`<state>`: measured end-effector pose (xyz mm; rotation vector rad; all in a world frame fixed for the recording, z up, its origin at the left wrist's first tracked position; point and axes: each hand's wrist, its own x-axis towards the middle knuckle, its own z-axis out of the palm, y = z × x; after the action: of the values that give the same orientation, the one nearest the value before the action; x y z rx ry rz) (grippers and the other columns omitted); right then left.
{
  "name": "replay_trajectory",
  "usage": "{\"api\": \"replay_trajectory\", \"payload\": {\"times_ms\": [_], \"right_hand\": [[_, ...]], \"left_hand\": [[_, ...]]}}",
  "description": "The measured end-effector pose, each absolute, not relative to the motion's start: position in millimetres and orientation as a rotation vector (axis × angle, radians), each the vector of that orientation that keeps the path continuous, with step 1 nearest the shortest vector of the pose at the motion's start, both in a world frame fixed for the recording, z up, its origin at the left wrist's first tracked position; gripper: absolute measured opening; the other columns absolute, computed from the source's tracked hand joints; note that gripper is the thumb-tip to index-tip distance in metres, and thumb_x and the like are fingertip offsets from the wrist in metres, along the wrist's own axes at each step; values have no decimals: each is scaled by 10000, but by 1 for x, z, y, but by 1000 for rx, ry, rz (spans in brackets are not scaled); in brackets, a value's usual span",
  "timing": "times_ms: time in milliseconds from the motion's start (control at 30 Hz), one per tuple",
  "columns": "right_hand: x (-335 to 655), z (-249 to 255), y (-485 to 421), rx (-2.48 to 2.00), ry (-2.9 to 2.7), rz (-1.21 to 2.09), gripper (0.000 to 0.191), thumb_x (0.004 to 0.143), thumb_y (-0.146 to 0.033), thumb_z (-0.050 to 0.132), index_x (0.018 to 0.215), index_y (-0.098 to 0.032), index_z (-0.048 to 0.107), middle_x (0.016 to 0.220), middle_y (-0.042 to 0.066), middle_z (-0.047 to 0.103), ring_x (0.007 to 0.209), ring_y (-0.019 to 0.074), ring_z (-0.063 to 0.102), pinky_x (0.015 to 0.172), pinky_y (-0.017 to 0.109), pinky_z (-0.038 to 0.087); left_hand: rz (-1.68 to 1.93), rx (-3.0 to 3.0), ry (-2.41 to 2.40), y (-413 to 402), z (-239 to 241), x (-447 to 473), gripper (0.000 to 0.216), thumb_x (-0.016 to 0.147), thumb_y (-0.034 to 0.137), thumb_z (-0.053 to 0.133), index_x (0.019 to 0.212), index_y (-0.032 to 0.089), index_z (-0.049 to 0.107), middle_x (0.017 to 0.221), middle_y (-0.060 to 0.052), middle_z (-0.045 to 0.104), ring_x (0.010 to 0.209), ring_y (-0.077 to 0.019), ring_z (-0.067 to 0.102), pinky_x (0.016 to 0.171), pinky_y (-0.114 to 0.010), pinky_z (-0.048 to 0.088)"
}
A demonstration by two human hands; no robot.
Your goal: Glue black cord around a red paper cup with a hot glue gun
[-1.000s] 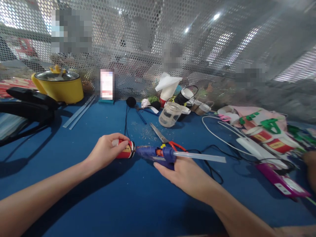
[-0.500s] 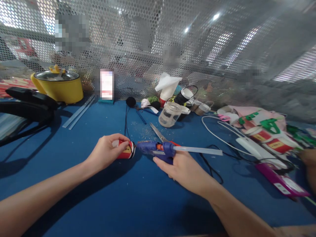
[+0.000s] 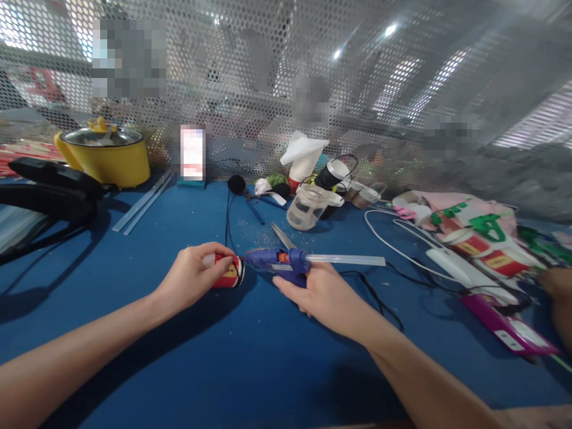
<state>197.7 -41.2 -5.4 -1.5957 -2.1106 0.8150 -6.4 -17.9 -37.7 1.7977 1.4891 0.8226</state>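
Observation:
My left hand point(image 3: 190, 277) is closed round a small red paper cup point(image 3: 229, 271) lying on its side on the blue table point(image 3: 187, 363). My right hand point(image 3: 319, 292) grips a blue glue gun point(image 3: 279, 261) with a clear glue stick point(image 3: 346, 260) poking out of its back. The gun's nozzle points left and meets the bottom of the cup. Scissors with red handles point(image 3: 282, 235) lie just behind the gun, partly hidden by it.
A clear plastic cup point(image 3: 308, 207) and other cups stand at the back. A yellow pot point(image 3: 106, 156) and spare glue sticks point(image 3: 143, 202) lie at the left. White cable point(image 3: 393, 241), red cups point(image 3: 480, 247) and a purple case point(image 3: 509, 330) fill the right. Another person's hand point(image 3: 558, 298) shows at the right edge.
My right hand has lifted the glue gun and shifted it left and away from me, bringing its nozzle up to the cup's bottom. The left hand has stayed in place.

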Motion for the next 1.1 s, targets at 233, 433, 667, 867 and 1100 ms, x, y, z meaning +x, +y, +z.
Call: {"api": "replay_trajectory", "payload": {"times_ms": [233,433,667,867,1100], "right_hand": [[196,-4,-40,-1606,-2116,796,260,751,-282,450,509,-188,459,384,-37,446,402,112,458,456,230,376],[195,-6,-38,-1599,-2099,777,223,742,-276,459,542,-183,490,379,-42,463,382,106,454,453,227,381],[195,-3,-40,-1588,-2080,818,219,745,-272,461,544,-188,482,393,-45,453,377,105,450,446,228,382],[198,2,-49,-1548,-2035,905,197,748,-283,478,576,-201,530,369,-51,431,358,113,445,405,230,373],[209,6,-48,-1610,-1867,1148,155,730,-320,520,681,-173,515,402,-57,447,351,91,439,364,199,380]], "left_hand": [[829,1798,1490,-16,-37,-5,301,719,406,497,806,158,643,634,-33,659,574,-157,556,500,-218,396],[823,1801,1491,-17,-37,-5,307,720,402,494,818,153,646,624,-28,653,541,-150,550,491,-219,395],[837,1827,1475,-17,-37,-5,291,724,390,495,802,153,645,611,-27,646,559,-153,559,488,-214,401],[839,1805,1492,-16,-35,-4,278,721,383,502,787,158,650,655,-36,665,591,-163,579,519,-225,419],[861,1720,1495,-16,-32,-4,271,703,380,532,775,146,647,620,-26,646,539,-140,548,468,-204,387]]}}
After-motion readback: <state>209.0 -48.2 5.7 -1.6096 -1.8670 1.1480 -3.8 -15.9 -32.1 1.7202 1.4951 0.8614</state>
